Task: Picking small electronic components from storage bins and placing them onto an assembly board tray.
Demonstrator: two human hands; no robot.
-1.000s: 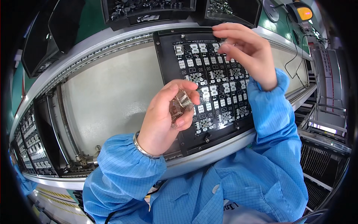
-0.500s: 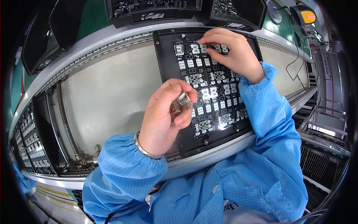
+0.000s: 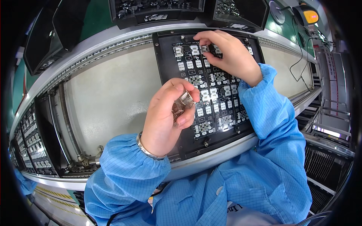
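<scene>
Cluster of silver, ridged metal pieces (image 3: pixel 183 104) was held in the left hand (image 3: pixel 162 113), fingers closed around it, over the left side of a black circuit-board panel (image 3: pixel 222 130) studded with white squares (image 3: pixel 189 65). Right hand (image 3: pixel 233 54) was placed at the panel's far side, thumb and forefinger set about a small grey component (image 3: pixel 204 49); whether it was pinched could not be told.

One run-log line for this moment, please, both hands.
Left hand: holds shiny metal parts | Right hand: over upper rows of circuit board, grip unclear | Beyond board: black parts bin
</scene>
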